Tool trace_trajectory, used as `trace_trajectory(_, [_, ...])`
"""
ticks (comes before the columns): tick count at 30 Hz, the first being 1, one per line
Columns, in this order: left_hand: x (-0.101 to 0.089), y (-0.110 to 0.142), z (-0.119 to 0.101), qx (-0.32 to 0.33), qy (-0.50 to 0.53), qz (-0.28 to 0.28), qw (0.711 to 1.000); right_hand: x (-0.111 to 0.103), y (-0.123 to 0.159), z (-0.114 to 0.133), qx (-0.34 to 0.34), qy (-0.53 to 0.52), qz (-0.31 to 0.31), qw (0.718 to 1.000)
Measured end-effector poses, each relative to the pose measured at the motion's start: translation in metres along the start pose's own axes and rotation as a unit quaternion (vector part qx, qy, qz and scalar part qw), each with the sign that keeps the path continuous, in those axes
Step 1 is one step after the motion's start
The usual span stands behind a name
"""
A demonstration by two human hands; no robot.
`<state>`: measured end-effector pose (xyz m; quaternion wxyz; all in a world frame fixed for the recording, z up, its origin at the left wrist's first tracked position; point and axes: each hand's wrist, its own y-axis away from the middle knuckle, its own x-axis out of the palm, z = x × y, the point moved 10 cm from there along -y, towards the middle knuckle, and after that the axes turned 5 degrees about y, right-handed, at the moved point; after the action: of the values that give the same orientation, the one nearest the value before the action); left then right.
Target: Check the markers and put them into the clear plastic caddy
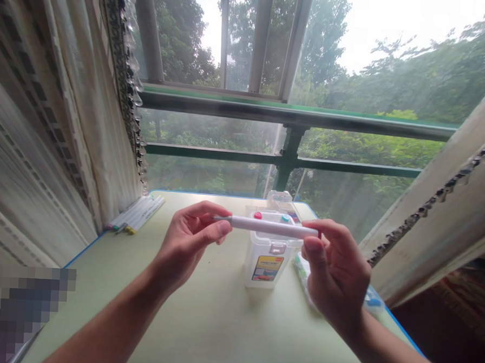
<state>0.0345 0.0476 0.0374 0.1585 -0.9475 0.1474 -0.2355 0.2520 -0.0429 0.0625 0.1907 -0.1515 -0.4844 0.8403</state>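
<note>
A white marker (270, 227) is stretched level between my two hands above the table. My left hand (197, 233) pinches its grey end between thumb and fingers. At the other end, where a bit of dark red shows, my right hand (337, 268) grips it the same way. Behind and below the marker stands a clear plastic marker box (267, 267) with a yellow label and its lid raised at the back. Inside it, a red-capped marker (257, 215) and a teal-capped marker (285, 218) stick up.
Several white markers (137, 215) lie at the table's back left. A clear case with green and blue parts (374, 301) lies at the right, partly behind my right hand. Curtains (95, 114) flank the table (202, 320), with a window and railing (351, 122) beyond.
</note>
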Motion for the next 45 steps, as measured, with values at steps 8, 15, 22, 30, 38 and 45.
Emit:
trace_trajectory(8, [-0.0007,-0.0006,-0.0018,0.004,-0.005,-0.011,1.0,-0.0021,-0.0015,0.0046,-0.012,0.012,-0.029,0.999])
trace_trajectory(15, [0.0027,-0.001,0.0,-0.003,-0.003,0.01,1.0,-0.0021,0.0005,0.002,-0.005,0.009,-0.02,1.0])
trace_trajectory(22, [0.0026,-0.0002,0.0003,-0.001,0.012,0.016,1.0,-0.0016,-0.0006,0.0039,-0.011,0.023,-0.008,1.0])
trace_trajectory(30, [0.0035,0.0001,-0.0001,0.0,0.017,0.017,1.0,-0.0015,-0.0011,0.0033,-0.011,0.026,-0.003,1.0])
trace_trajectory(38, [0.002,-0.0019,0.003,-0.001,0.034,0.019,0.999,0.0017,0.0044,-0.0025,0.017,-0.022,0.009,1.0])
trace_trajectory(45, [0.0015,-0.002,0.0042,-0.004,0.032,0.024,0.999,0.0001,0.007,-0.0048,0.018,-0.01,0.009,1.0])
